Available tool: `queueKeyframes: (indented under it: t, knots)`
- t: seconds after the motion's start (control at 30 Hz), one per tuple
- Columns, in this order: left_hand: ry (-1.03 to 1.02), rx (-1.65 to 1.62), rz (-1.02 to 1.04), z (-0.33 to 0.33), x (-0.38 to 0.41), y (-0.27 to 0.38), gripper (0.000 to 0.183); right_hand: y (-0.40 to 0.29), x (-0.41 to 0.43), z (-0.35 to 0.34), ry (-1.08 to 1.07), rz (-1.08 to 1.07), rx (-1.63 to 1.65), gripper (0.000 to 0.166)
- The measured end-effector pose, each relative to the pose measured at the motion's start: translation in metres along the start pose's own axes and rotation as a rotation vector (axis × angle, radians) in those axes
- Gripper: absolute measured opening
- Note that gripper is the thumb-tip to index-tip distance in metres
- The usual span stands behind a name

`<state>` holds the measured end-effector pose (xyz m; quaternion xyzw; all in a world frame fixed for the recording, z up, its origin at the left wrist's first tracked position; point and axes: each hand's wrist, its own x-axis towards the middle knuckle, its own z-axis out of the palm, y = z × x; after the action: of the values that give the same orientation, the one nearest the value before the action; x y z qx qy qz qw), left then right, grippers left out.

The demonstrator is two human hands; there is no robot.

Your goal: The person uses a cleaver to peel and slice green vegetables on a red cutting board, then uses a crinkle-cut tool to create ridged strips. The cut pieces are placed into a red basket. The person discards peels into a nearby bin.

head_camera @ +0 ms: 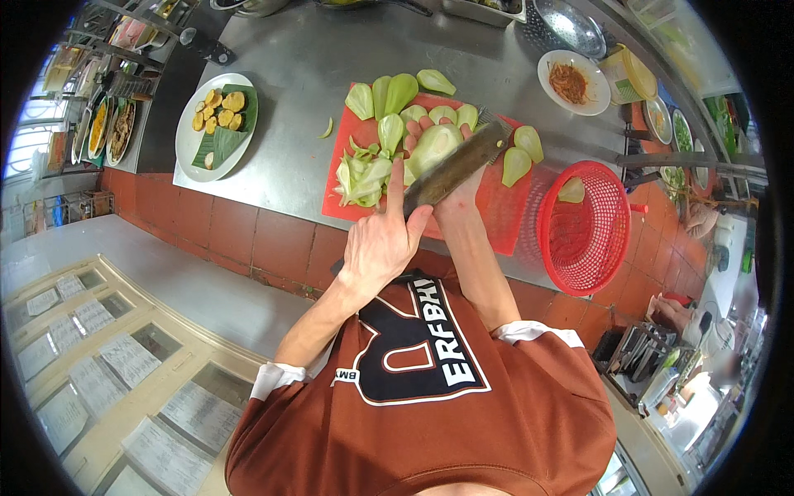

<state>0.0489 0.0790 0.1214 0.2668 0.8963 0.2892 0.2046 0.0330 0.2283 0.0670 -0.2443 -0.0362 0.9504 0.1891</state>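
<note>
My left hand (381,245) grips a dark-bladed cleaver (456,166), its index finger stretched forward and the handle mostly hidden under the palm. In my right hand (462,189), turned palm up, lies a pale green peeled chayote piece (436,147); its fingers curl around the far side. The blade lies against or just over the near side of this piece; contact is hard to tell. Below them is a red cutting board (508,217). Cut chayote slices (365,180) are heaped on its left. Several chayote halves (402,93) lie along its far edge, and two more (517,166) at the right.
A red plastic colander (583,285) with a chayote piece (571,190) stands at the table's right edge. On the steel table (298,56) are an oval plate of yellow food (186,158), a bowl of shredded food (567,84) and a metal colander (570,28). Other people are at far right.
</note>
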Motion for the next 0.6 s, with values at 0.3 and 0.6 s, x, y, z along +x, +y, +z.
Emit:
queueKeyframes:
  t: [0.3,0.6]
  knots:
    - [0.082,-0.222,0.309,0.022,0.025,-0.025,0.063,0.001,-0.008,0.013,0.098,-0.108,-0.276,0.043]
    - [-0.387,-1.100,-0.402,-0.011,0.035,-0.051,0.078,-0.038,0.007,-0.021,0.069,0.136,-0.068,0.049]
